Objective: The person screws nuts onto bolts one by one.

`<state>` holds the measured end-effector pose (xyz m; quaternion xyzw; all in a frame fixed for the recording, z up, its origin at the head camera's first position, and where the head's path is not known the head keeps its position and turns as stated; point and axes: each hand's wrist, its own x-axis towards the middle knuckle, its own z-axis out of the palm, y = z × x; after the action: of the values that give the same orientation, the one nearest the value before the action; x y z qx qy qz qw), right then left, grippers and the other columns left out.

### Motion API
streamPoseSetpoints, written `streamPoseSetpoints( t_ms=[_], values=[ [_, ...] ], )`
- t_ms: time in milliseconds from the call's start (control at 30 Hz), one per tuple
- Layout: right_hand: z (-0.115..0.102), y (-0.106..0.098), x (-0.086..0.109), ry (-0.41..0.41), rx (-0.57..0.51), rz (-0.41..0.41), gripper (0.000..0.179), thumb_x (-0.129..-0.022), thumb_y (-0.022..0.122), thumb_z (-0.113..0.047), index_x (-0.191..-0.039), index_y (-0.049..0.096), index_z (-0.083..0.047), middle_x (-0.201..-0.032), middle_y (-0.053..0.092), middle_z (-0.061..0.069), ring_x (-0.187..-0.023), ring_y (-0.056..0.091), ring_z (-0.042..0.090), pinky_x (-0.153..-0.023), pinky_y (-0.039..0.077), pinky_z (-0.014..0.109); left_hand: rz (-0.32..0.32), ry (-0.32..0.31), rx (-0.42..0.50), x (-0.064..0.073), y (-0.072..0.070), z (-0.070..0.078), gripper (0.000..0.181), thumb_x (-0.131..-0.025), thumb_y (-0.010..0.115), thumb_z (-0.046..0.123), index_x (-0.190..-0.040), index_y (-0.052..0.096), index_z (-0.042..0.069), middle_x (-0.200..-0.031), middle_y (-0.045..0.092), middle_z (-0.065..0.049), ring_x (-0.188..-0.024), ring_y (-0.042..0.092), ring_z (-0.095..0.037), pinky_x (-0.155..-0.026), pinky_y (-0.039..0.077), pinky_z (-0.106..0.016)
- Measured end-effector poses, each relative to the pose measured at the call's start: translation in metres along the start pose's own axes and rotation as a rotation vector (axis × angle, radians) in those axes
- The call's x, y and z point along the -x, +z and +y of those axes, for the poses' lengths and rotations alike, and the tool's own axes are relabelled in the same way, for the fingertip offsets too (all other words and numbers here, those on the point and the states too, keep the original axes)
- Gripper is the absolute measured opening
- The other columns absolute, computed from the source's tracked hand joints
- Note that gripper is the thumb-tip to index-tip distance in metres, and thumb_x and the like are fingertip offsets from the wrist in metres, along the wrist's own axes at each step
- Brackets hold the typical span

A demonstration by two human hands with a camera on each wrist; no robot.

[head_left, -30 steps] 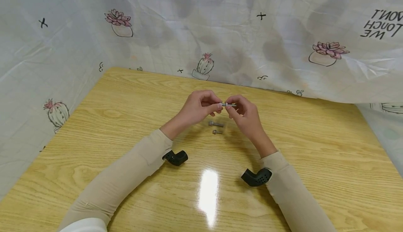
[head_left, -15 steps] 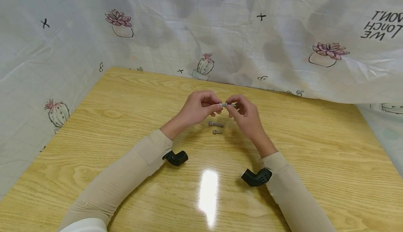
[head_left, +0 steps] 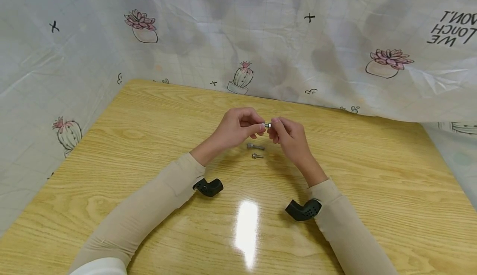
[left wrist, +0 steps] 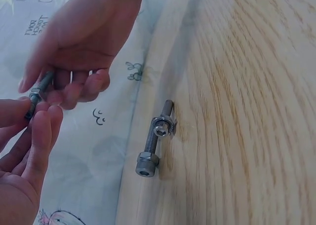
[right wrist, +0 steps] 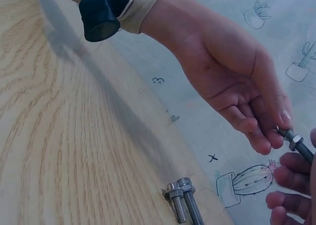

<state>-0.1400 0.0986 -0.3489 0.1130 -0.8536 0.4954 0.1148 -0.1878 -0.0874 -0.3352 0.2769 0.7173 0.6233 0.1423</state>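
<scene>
A grey metal bolt (left wrist: 45, 81) is held above the table between both hands, with a hex nut (right wrist: 295, 141) partway along its shank. My left hand (head_left: 238, 126) pinches the head end between thumb and fingers, which hide most of the head. My right hand (head_left: 290, 136) has its fingers curled round the threaded end, thumb on top, just past the nut. On the table below lie a larger socket-head bolt (head_left: 256, 146) with a nut near its head and a shorter bolt (head_left: 257, 156) with a nut, side by side.
The wooden table (head_left: 167, 225) has a bright light reflection in front. A printed cloth (head_left: 279, 39) hangs behind it and at the left side. A black camera mount (head_left: 208, 187) sits on the left wrist, another mount (head_left: 303, 210) on the right.
The right fingers have shifted from the nut and curled over the bolt's threaded end, which stuck out past them before. The left hand keeps its pinch; the table bolts stay put.
</scene>
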Motion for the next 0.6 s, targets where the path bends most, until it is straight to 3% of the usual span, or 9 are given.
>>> streamPoseSetpoints(
  t_ms=[133, 267, 433, 600],
  values=[
    [0.0073, 0.0003, 0.0001, -0.042, -0.037, 0.029, 0.017, -0.101, 0.051, -0.015, -0.103, 0.061, -0.003, -0.088, 0.062, 0.014, -0.07, 0.057, 0.028, -0.058, 0.046, 0.023, 0.013, -0.001, -0.003, -0.0005, -0.0005, -0.001, 0.006, -0.093, 0.063, 0.007, -0.095, 0.068, 0.003, -0.09, 0.071, -0.014, -0.089, 0.069, -0.04, -0.074, 0.059, -0.039],
    [0.0057, 0.0007, 0.0003, -0.084, -0.047, 0.035, 0.018, -0.094, 0.06, -0.01, -0.111, 0.059, -0.003, -0.107, 0.062, 0.01, -0.086, 0.064, 0.012, -0.065, 0.049, 0.023, 0.032, -0.011, 0.009, -0.0015, -0.001, -0.0021, 0.007, -0.093, 0.064, 0.008, -0.095, 0.067, 0.003, -0.089, 0.071, -0.014, -0.089, 0.068, -0.041, -0.077, 0.058, -0.046],
    [0.0051, 0.0013, 0.0004, -0.103, -0.017, 0.037, 0.016, -0.093, 0.061, -0.007, -0.108, 0.06, -0.003, -0.105, 0.063, 0.01, -0.089, 0.064, 0.001, -0.065, 0.049, 0.023, 0.033, -0.011, 0.015, -0.0012, -0.0014, -0.0021, 0.006, -0.093, 0.064, 0.009, -0.094, 0.067, 0.004, -0.089, 0.071, -0.014, -0.089, 0.068, -0.041, -0.077, 0.058, -0.047],
    [0.0059, 0.0017, 0.0002, -0.061, -0.024, 0.028, 0.012, -0.096, 0.055, -0.005, -0.103, 0.062, 0.002, -0.093, 0.063, 0.015, -0.073, 0.06, 0.013, -0.061, 0.048, 0.021, 0.013, -0.001, 0.016, 0.0001, -0.001, -0.0009, 0.006, -0.093, 0.064, 0.008, -0.095, 0.068, 0.004, -0.09, 0.071, -0.014, -0.089, 0.068, -0.041, -0.077, 0.058, -0.047]
  ],
)
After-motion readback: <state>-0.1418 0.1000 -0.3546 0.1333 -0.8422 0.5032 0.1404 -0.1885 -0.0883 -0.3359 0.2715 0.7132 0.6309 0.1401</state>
